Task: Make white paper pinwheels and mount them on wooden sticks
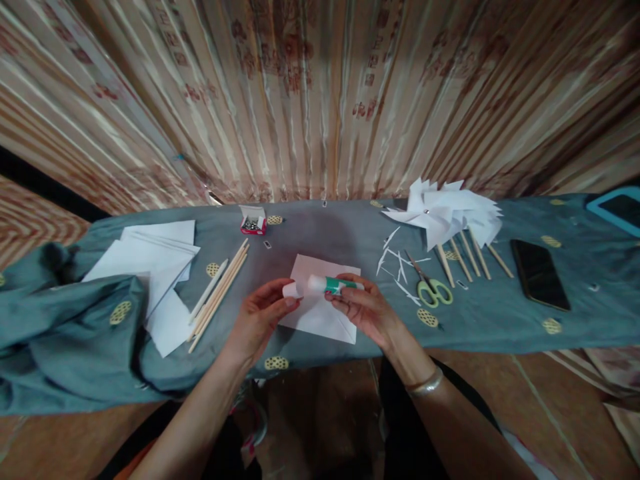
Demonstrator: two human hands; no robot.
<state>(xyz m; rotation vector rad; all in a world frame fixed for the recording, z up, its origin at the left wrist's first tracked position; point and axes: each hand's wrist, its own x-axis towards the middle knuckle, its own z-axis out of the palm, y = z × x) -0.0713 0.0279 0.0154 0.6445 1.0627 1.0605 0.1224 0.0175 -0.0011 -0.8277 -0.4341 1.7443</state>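
Note:
Between the thumb and fingers of my left hand (265, 309) is a white glue stick cap (293, 290). My right hand (367, 308) grips a green and white glue stick (336, 285), its white end pointing left toward the cap. A small gap separates the cap from the stick. Beneath both hands lies a square sheet of white paper (320, 317) with a crease running to its lower right corner. Scissors with green handles (434, 292) rest to the right, beside thin white paper strips (400, 265).
White paper pinwheels (443, 210) on wooden sticks lie at the back right, near a dark phone (540, 273). On the left are paper sheets (167, 323), several wooden sticks (220, 293) and a small red box of pins (253, 223). A blue-edged device (617, 208) sits far right.

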